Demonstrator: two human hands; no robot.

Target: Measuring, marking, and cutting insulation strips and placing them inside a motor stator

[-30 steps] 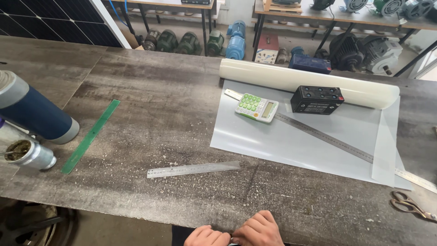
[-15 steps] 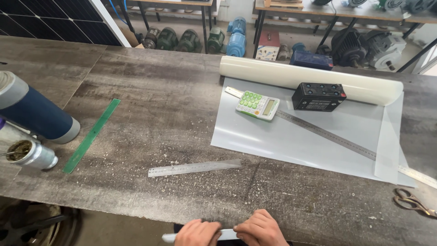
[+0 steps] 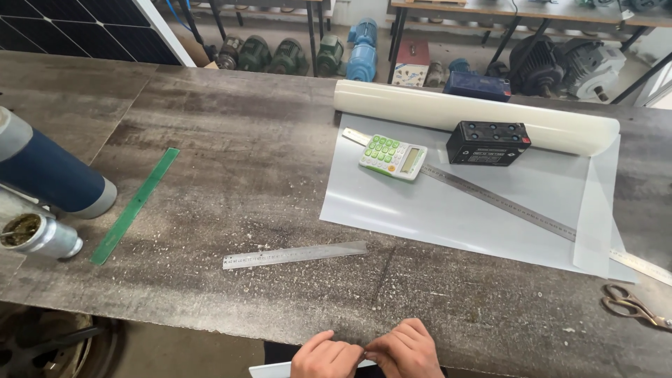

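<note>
My left hand [image 3: 326, 357] and my right hand [image 3: 404, 350] meet at the near edge of the dark worktable [image 3: 266, 161], fingertips together. Both pinch a pale strip of sheet [image 3: 269, 369] that pokes out to the left below the table edge. A short steel ruler [image 3: 294, 255] lies on the table just beyond my hands. Farther right lies a partly unrolled translucent sheet [image 3: 455, 210] with its roll [image 3: 448, 112] at the far side.
On the sheet sit a white-and-green calculator [image 3: 393, 156], a black battery block [image 3: 488, 143] and a long steel ruler [image 3: 518, 210]. Scissors [image 3: 633, 306] lie at the right edge. At left are a green ruler [image 3: 136, 204], a blue cylinder [image 3: 49, 171] and a metal socket [image 3: 38, 236].
My hands have stayed together at the table edge; the pale strip now shows to the left of them. The view shifted slightly.
</note>
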